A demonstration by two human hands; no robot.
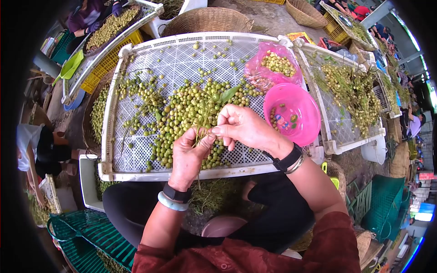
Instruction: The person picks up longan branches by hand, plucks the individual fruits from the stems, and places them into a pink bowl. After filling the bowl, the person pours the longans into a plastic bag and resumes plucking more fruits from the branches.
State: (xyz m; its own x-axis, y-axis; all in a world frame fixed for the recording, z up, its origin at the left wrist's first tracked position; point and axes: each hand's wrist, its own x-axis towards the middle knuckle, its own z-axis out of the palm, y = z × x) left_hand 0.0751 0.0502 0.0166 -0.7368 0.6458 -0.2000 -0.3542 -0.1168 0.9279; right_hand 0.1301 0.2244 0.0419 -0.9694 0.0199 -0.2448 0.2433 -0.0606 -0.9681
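Note:
My left hand (191, 154) is closed round thin green twigs (207, 113) above the middle of a white mesh tray (218, 174). Beside it, my right hand (243, 125) pinches at the same twigs, thumb and finger meeting close to the left fingertips. What lies right between the fingertips is too small to make out. A heap of small round green-yellow fruits (184, 107) spreads under and behind both hands. One green leaf (229, 94) stands out just past my right hand. More fruits on stems (141, 93) lie at the tray's left.
On the tray's right are a pink bowl (307, 111) holding a few fruits and a pink plastic bag (277, 66) of paler fruits. A second tray (337, 123) with stemmed bunches adjoins. Wicker baskets (207, 20) stand behind; green crates (384, 207) flank me. Other people work around.

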